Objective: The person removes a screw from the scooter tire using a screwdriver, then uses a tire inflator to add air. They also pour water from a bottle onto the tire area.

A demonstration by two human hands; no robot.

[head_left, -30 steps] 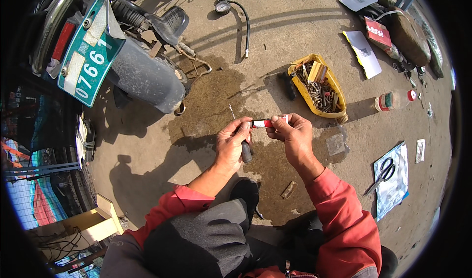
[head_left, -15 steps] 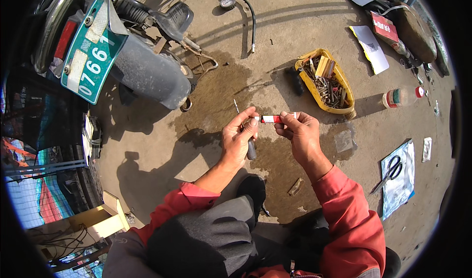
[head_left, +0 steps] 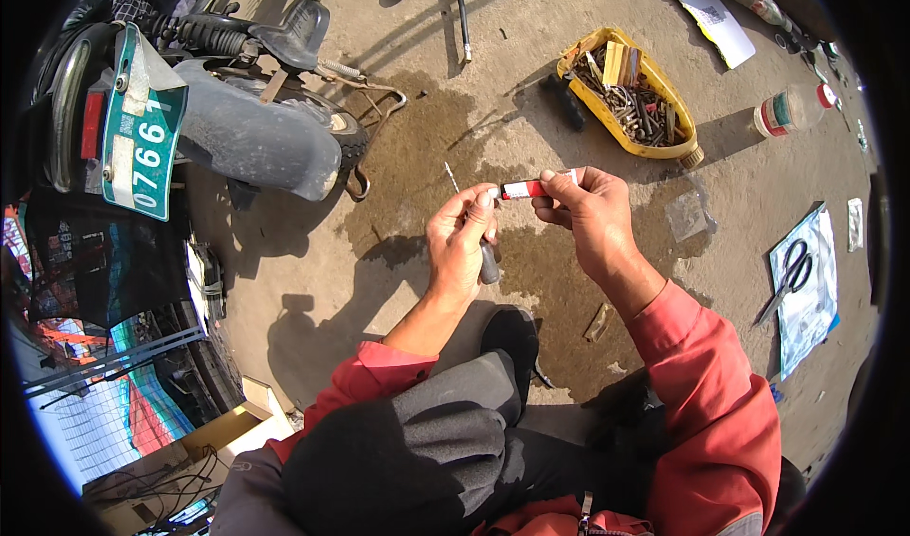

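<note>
Between my two hands is a small red and white squeeze tube. My right hand is closed round its right part, thumb on top. At the tube's white left end, the thumb and finger of my left hand are pinched together. A tool also runs through my left hand: its thin metal shaft sticks out past the fingers, and its dark handle hangs out below the palm. Whether the tube's end is capped I cannot tell, as my fingertips cover part of it.
A motorcycle's rear mudguard with a green plate stands left. Ahead lie a gauge with a hose and a yellow tub of metal parts. On the right are a clear bottle and scissors on a silver bag.
The view has shifted, and surrounding things sit differently in it. Both hands keep their hold, and the tube's right end now tilts up slightly more.
</note>
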